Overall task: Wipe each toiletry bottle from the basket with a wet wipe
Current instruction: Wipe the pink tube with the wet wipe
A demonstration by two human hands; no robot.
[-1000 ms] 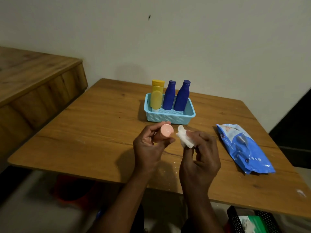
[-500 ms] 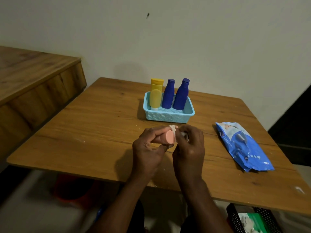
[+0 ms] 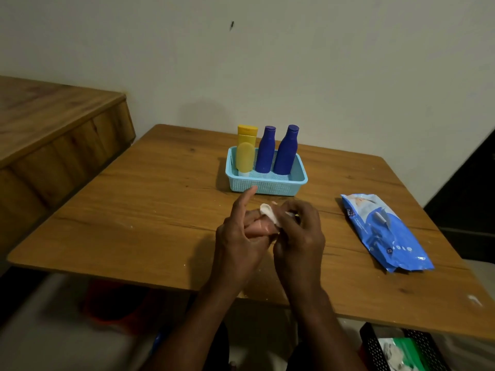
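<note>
My left hand (image 3: 241, 242) holds a small pink bottle (image 3: 258, 228) above the table's middle, index finger sticking up. A white wet wipe (image 3: 271, 215) lies pressed against the bottle's end, gripped by my right hand (image 3: 298, 234). The two hands touch and hide most of the bottle. Behind them stands a light blue basket (image 3: 267, 187) with a yellow bottle (image 3: 245, 153) and two dark blue bottles (image 3: 266, 149) (image 3: 287, 150) upright inside.
A blue pack of wet wipes (image 3: 384, 232) lies flat on the wooden table (image 3: 150, 204) to the right. A wooden ledge (image 3: 53, 129) rises at the left. A black crate (image 3: 401, 349) sits on the floor below the table's right front edge.
The right hand brought the wipe onto the bottle's end and now covers it. The left index finger has lifted off the bottle and points up.
</note>
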